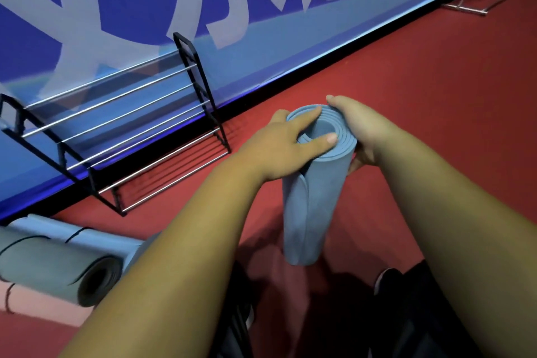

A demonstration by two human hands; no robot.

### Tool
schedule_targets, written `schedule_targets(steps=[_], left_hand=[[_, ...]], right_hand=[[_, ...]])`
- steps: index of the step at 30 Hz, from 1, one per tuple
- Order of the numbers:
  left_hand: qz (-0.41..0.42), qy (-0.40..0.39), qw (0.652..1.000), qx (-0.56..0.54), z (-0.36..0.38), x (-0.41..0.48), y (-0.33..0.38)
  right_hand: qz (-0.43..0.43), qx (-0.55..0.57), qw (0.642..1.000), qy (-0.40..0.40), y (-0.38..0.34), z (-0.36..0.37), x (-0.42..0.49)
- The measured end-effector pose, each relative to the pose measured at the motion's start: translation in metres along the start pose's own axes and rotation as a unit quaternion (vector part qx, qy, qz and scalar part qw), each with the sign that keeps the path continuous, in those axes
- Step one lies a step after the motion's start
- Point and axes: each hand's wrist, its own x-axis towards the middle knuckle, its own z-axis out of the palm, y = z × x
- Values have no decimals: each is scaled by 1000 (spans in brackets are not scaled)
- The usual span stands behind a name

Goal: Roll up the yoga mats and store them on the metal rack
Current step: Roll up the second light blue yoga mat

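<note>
**Blue mat rolled and stood on end, rack off at ten o'clock**

Nearest, at eight o'clock from the hands, two more rolled mats [58,267] lie on the red floor [436,125]. In the centre the rolled mat [308,206] stands nearly upright with its lower end on the floor, so its long axis runs vertical. The left hand [273,145] lies over the top end, a finger and the thumb stretched fairly straight across the spiral. The right hand [360,131] wraps the upper right side with curled fingers. Farther off, at ten o'clock, the metal rack [130,136] stands against the blue wall [116,9]; its rails run roughly along the wall and look bare. Judging from this, the mat must tip from upright to level, parallel to those rails, and travel up-left. The left hand is the nearer one to the rack.
</note>
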Motion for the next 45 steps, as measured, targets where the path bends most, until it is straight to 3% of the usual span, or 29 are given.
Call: schedule_targets(steps=[5, 8, 11, 17, 22, 28, 32, 35, 42, 45], left_hand=[[69, -75, 993, -63, -14, -9, -12], [102, -24, 991, -89, -10, -9, -15], [77, 39, 992, -89, -5, -8, -16], [69, 65, 989, -109, -6, -5, -16], [77, 26, 984, -161, -9, -5, -19], [44, 73, 983, -163, -9, -2, -23], [8, 108, 983, -150, -9, 4, -23], [-11, 132, 981, -142, -10, 12, -24], [7, 137, 982, -128, 1, 20, -11], [20, 127, 983, -130, 0, 21, -10]], right_hand=[[-8, 53, 998, 39, 3, 2, -4], [-17, 106, 992, 72, 7, 3, -8], [-32, 126, 988, 83, 11, 5, -14], [-125, 42, 981, 144, 19, 13, -38], [-133, 21, 987, 87, 20, 13, -49], [-140, 77, 987, -29, 20, 0, -47], [-74, -27, 997, 25, 22, -12, -52], [-33, -19, 996, 75, 29, -14, -51], [-144, -20, 977, 157, 22, 16, -53], [-143, -43, 974, 172, 20, 17, -55]])
